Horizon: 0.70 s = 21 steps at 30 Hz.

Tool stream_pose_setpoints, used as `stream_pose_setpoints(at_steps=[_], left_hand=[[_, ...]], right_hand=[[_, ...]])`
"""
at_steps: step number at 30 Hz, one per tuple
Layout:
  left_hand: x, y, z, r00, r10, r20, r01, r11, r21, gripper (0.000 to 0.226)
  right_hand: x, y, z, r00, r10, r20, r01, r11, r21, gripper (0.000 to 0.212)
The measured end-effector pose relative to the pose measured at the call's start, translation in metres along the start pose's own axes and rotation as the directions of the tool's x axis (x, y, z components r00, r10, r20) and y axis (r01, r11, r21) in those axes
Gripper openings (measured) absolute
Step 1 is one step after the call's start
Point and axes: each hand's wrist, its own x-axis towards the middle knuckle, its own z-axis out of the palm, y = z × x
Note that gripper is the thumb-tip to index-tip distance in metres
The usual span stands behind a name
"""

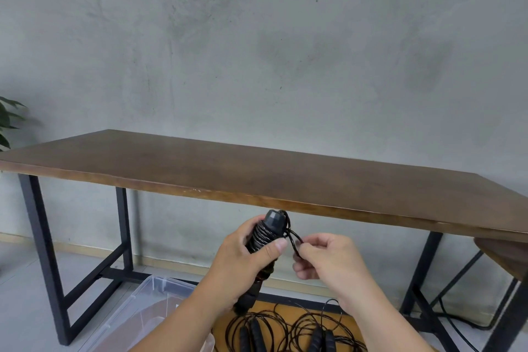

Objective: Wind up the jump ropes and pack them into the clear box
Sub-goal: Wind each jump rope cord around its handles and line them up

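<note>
Below the front edge of the wooden table [285,177], I see the left hand [243,260] wrapped around a pair of black jump-rope handles [264,237] held together, thumb pressed across the front and fingers curled behind. Black cord [261,233] is wound in several turns around the upper part of the handles, and their rounded top caps stick up above the fist. The bundle stands nearly upright, tilted a little to the right, its lower end poking out beneath the palm.

Just beside it, the right hand [328,257] pinches a small cord loop [294,240] between thumb and forefinger; the loop runs from the top of the winding. The other fingers are curled loosely under the palm and hold nothing else that I can see.

Counting: one wound rope in the hands, and on the floor below them a tangle of loose ropes [288,328] lying on an orange-brown surface. I make out four dark handles there, in two pairs side by side, which suggests two more ropes, though the cords overlap too much to be sure.

At lower left, the clear plastic box [134,308] sits open on the floor, just beside the tangle and partly hidden by the left forearm. I can read no brand, label or writing on anything.
</note>
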Motion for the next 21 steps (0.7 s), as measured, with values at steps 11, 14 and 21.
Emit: stream_pose_setpoints(at_steps=[11, 14, 21], left_hand=[[0.002, -0.008, 0.0, 0.999, -0.041, -0.029, 0.045, 0.986, 0.16, 0.052], [0.004, -0.027, 0.002, 0.999, 0.02, -0.033, -0.007, 0.936, 0.352, 0.069], [-0.005, -0.072, 0.004, 0.962, -0.262, 0.081, 0.236, 0.942, 0.239, 0.086]], right_hand=[[0.006, 0.016, 0.003, 0.992, 0.002, 0.13, -0.033, 0.971, 0.235, 0.017], [0.004, 0.023, 0.022, 0.976, -0.039, 0.215, 0.007, 0.989, 0.15, 0.02], [0.019, 0.083, 0.051, 0.967, 0.125, 0.223, -0.142, 0.988, 0.06, 0.044]])
